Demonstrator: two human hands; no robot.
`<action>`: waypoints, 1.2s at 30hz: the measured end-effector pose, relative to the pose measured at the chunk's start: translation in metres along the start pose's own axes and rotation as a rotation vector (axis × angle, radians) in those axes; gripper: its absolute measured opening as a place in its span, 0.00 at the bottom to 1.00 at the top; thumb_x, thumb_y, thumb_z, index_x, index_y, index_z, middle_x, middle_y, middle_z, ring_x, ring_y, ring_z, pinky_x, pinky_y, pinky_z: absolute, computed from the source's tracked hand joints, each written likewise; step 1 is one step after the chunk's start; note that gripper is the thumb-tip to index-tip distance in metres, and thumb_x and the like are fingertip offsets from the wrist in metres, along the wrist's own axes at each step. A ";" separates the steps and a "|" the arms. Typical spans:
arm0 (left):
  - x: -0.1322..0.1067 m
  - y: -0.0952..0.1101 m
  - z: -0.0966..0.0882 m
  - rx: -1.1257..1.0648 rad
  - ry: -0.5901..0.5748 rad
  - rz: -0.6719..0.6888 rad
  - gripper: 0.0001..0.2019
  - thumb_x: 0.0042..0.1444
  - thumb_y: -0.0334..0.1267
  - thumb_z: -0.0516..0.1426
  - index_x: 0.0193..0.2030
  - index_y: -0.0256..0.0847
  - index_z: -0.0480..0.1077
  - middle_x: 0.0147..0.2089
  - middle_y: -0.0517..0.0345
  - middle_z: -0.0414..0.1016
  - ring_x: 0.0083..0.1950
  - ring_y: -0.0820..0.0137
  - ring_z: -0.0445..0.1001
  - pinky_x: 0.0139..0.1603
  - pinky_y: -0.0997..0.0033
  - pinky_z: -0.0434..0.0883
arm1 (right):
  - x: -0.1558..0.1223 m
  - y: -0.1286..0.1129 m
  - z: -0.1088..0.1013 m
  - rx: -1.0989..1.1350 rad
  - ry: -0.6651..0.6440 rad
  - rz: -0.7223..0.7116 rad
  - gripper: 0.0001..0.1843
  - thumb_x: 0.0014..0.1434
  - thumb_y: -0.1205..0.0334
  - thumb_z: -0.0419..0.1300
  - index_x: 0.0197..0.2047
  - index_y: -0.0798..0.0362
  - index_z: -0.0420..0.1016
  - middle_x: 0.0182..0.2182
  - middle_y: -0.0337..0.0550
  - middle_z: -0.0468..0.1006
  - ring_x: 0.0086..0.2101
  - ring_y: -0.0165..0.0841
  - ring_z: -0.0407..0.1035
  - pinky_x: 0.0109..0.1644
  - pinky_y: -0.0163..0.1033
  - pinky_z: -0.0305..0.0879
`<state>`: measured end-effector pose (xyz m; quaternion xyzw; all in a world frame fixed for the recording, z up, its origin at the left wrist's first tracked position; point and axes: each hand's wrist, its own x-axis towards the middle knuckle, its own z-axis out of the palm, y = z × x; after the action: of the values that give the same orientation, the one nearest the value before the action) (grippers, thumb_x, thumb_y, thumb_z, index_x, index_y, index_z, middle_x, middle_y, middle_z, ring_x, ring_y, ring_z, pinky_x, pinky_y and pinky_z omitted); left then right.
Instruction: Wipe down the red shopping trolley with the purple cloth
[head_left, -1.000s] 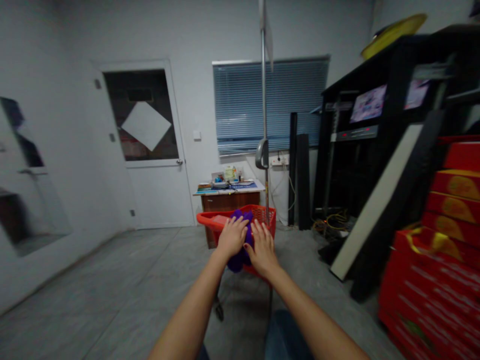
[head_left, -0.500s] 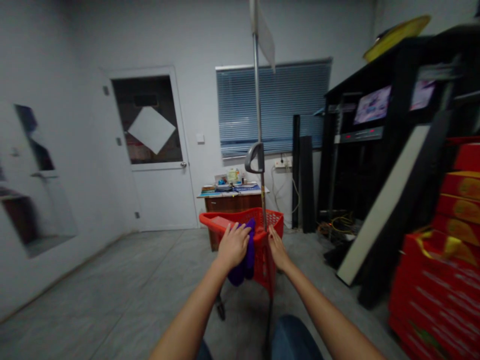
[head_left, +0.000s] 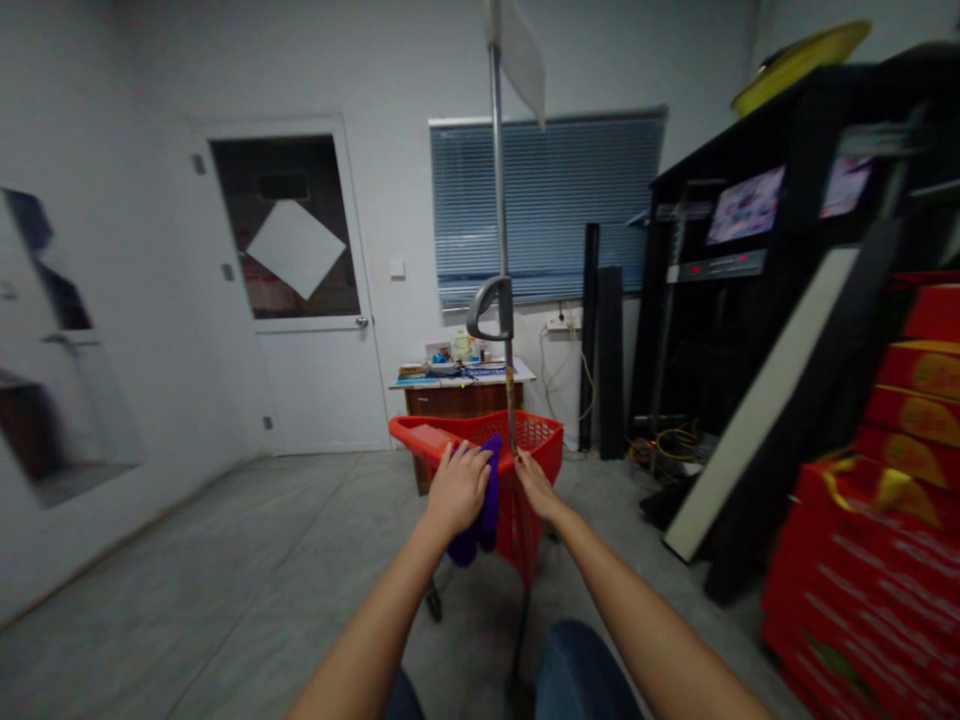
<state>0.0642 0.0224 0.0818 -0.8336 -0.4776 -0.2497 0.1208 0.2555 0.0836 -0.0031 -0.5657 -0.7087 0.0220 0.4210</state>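
Note:
A red plastic basket cart (head_left: 536,440) on wheels stands on the floor in front of me, with a tall metal pole (head_left: 500,230) and a grey handle rising from its near rim. A purple cloth (head_left: 487,495) hangs over the near rim. My left hand (head_left: 456,490) lies on the cloth, fingers curled over it. My right hand (head_left: 534,482) rests at the rim by the foot of the pole, fingers together.
Behind the cart stands a small wooden desk (head_left: 457,395) with clutter, under a blue-blinded window (head_left: 547,205). A white door (head_left: 300,300) is at the left. Black shelving (head_left: 750,280), a leaning board (head_left: 757,410) and stacked red boxes (head_left: 877,500) fill the right.
My right hand left the purple cloth and shifted right to the rim by the pole. The cart and pole have swung a little to the left. The left hand stayed on the cloth.

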 end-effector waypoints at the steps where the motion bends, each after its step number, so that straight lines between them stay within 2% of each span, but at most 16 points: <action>1: 0.002 0.007 -0.001 0.016 0.010 0.018 0.20 0.69 0.41 0.42 0.61 0.43 0.67 0.61 0.51 0.72 0.68 0.59 0.62 0.72 0.48 0.49 | -0.001 -0.004 0.001 0.021 -0.030 0.031 0.40 0.68 0.37 0.27 0.67 0.50 0.59 0.62 0.51 0.68 0.61 0.36 0.61 0.63 0.48 0.56; 3: 0.005 0.011 -0.005 0.038 0.014 0.057 0.20 0.69 0.41 0.43 0.59 0.42 0.69 0.57 0.49 0.76 0.64 0.60 0.67 0.71 0.47 0.50 | -0.003 -0.010 0.002 0.069 -0.086 0.095 0.38 0.68 0.38 0.29 0.68 0.48 0.57 0.65 0.49 0.64 0.64 0.36 0.56 0.66 0.49 0.52; 4: 0.005 0.007 -0.007 0.043 0.008 0.069 0.20 0.69 0.41 0.43 0.59 0.42 0.69 0.57 0.50 0.76 0.63 0.60 0.67 0.71 0.47 0.49 | -0.004 -0.013 0.000 0.087 -0.106 0.116 0.37 0.68 0.38 0.30 0.68 0.48 0.57 0.66 0.49 0.62 0.65 0.36 0.54 0.67 0.49 0.50; 6: 0.002 -0.013 -0.012 0.046 -0.010 0.052 0.20 0.69 0.44 0.43 0.60 0.46 0.68 0.61 0.53 0.74 0.66 0.59 0.65 0.71 0.45 0.48 | -0.006 -0.018 -0.003 0.117 -0.142 0.139 0.36 0.68 0.39 0.32 0.69 0.49 0.56 0.67 0.49 0.59 0.67 0.36 0.50 0.69 0.49 0.45; 9: -0.009 -0.046 -0.014 0.058 -0.008 -0.046 0.20 0.69 0.44 0.43 0.64 0.50 0.63 0.67 0.58 0.66 0.71 0.57 0.57 0.71 0.41 0.48 | -0.008 -0.025 -0.008 0.154 -0.193 0.152 0.35 0.68 0.40 0.35 0.69 0.51 0.56 0.68 0.49 0.57 0.68 0.36 0.47 0.70 0.49 0.42; 11: -0.018 -0.054 -0.010 0.059 0.025 -0.072 0.22 0.70 0.43 0.42 0.67 0.49 0.60 0.69 0.58 0.63 0.72 0.57 0.55 0.71 0.42 0.49 | -0.007 -0.031 -0.009 0.172 -0.222 0.174 0.35 0.69 0.40 0.35 0.69 0.52 0.54 0.69 0.49 0.55 0.68 0.37 0.45 0.70 0.51 0.41; 13: -0.023 -0.045 -0.002 0.059 0.079 -0.062 0.22 0.70 0.42 0.41 0.68 0.46 0.59 0.70 0.56 0.62 0.73 0.58 0.53 0.72 0.44 0.49 | -0.006 -0.037 -0.009 0.185 -0.247 0.207 0.35 0.69 0.40 0.34 0.70 0.51 0.53 0.70 0.50 0.53 0.69 0.38 0.43 0.70 0.55 0.41; 15: -0.024 -0.025 0.005 0.067 0.136 -0.050 0.22 0.70 0.41 0.41 0.67 0.44 0.60 0.69 0.53 0.64 0.72 0.58 0.54 0.72 0.45 0.50 | -0.005 -0.042 -0.009 0.191 -0.265 0.235 0.36 0.69 0.40 0.32 0.70 0.51 0.51 0.70 0.50 0.50 0.69 0.40 0.42 0.69 0.57 0.41; 17: -0.020 -0.005 0.008 0.080 0.176 -0.042 0.22 0.69 0.42 0.42 0.66 0.41 0.63 0.67 0.51 0.66 0.71 0.56 0.57 0.71 0.47 0.51 | -0.006 -0.047 -0.010 0.187 -0.273 0.245 0.36 0.69 0.40 0.31 0.70 0.50 0.51 0.70 0.50 0.50 0.69 0.39 0.41 0.69 0.57 0.41; 19: -0.015 0.003 0.007 0.086 0.180 -0.028 0.21 0.69 0.43 0.43 0.63 0.41 0.66 0.63 0.49 0.71 0.68 0.57 0.62 0.71 0.47 0.52 | -0.008 -0.051 -0.013 0.176 -0.272 0.240 0.36 0.69 0.40 0.31 0.70 0.49 0.52 0.70 0.49 0.52 0.69 0.38 0.42 0.70 0.54 0.40; 21: -0.010 -0.004 0.001 0.074 0.150 -0.003 0.20 0.69 0.43 0.43 0.59 0.42 0.69 0.59 0.51 0.75 0.65 0.58 0.66 0.71 0.46 0.51 | -0.011 -0.054 -0.018 0.162 -0.273 0.224 0.35 0.69 0.39 0.31 0.69 0.48 0.54 0.69 0.48 0.55 0.68 0.37 0.45 0.70 0.53 0.41; 24: -0.009 -0.036 -0.007 0.037 0.119 -0.037 0.20 0.70 0.43 0.42 0.57 0.45 0.70 0.58 0.55 0.76 0.66 0.59 0.65 0.71 0.42 0.49 | -0.014 -0.060 -0.025 0.148 -0.297 0.184 0.34 0.69 0.39 0.32 0.68 0.46 0.55 0.67 0.47 0.59 0.67 0.38 0.48 0.69 0.53 0.42; 28: -0.023 -0.073 -0.006 0.009 0.173 -0.116 0.21 0.70 0.41 0.41 0.60 0.44 0.68 0.61 0.54 0.73 0.69 0.58 0.61 0.71 0.42 0.50 | -0.012 -0.064 -0.028 0.146 -0.372 0.134 0.33 0.69 0.41 0.31 0.67 0.43 0.59 0.67 0.43 0.60 0.66 0.37 0.49 0.69 0.53 0.43; 30: -0.036 -0.077 0.000 0.012 0.245 -0.144 0.21 0.69 0.40 0.40 0.62 0.43 0.66 0.62 0.52 0.72 0.70 0.58 0.60 0.71 0.42 0.51 | -0.011 -0.065 -0.025 0.142 -0.410 0.136 0.34 0.69 0.41 0.30 0.68 0.45 0.58 0.68 0.43 0.58 0.67 0.37 0.48 0.69 0.53 0.41; 32: -0.050 -0.071 0.011 0.016 0.339 -0.184 0.22 0.69 0.39 0.41 0.66 0.42 0.61 0.65 0.50 0.69 0.71 0.58 0.57 0.71 0.42 0.53 | -0.012 -0.065 -0.018 0.134 -0.432 0.153 0.35 0.69 0.41 0.31 0.70 0.49 0.55 0.70 0.45 0.53 0.68 0.37 0.44 0.70 0.53 0.38; 36: -0.078 -0.053 0.042 0.056 0.508 -0.217 0.28 0.68 0.39 0.46 0.73 0.40 0.47 0.73 0.44 0.52 0.75 0.57 0.45 0.70 0.43 0.55 | -0.015 -0.069 -0.006 0.129 -0.442 0.177 0.37 0.68 0.39 0.33 0.72 0.50 0.48 0.72 0.43 0.45 0.70 0.37 0.35 0.71 0.53 0.33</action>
<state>-0.0015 0.0106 0.0029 -0.6847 -0.5253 -0.4488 0.2321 0.2053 0.0441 0.0271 -0.5788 -0.7284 0.2273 0.2877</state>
